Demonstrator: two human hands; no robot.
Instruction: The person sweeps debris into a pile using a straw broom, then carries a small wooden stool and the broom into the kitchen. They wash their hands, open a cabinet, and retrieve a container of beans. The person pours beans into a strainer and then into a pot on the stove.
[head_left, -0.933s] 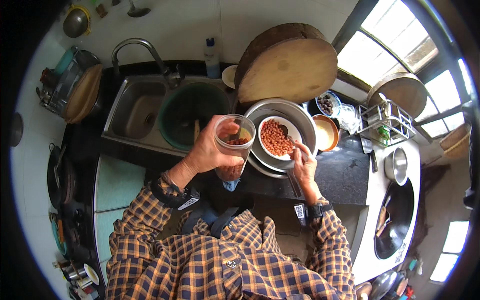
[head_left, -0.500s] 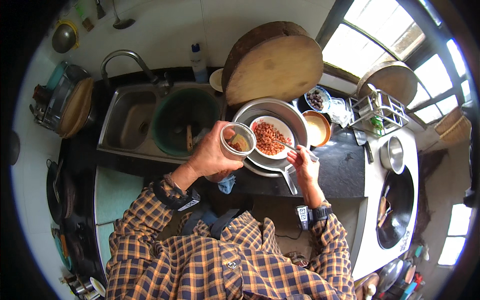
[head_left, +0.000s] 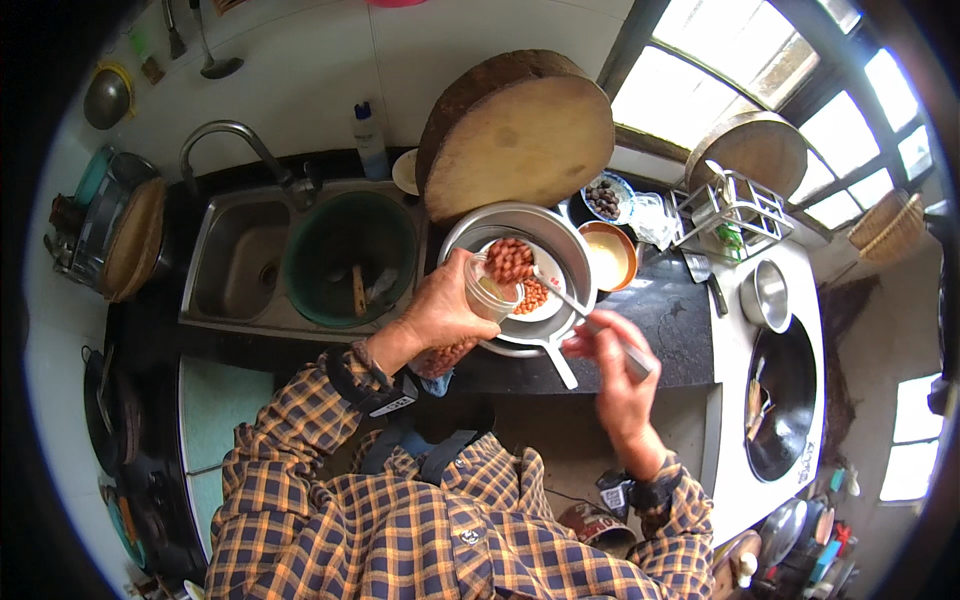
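Head view: jar [head_left: 490, 292] behind left hand [head_left: 440, 312].

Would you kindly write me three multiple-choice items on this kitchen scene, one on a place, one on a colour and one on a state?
1. Where does the green basin sit?
A. in the sink
B. on the stove
C. on the floor

2. What colour is the counter?
A. white
B. black
C. red

3. How is the clear jar in the left hand held?
A. upright and capped
B. lying on the counter
C. tipped over the white plate of peanuts

Answers: 1 A, the basin fills the sink beside the tap. 2 B, the stone surface is dark. 3 C, its open mouth leans over the plate, while the right hand holds a spoon.
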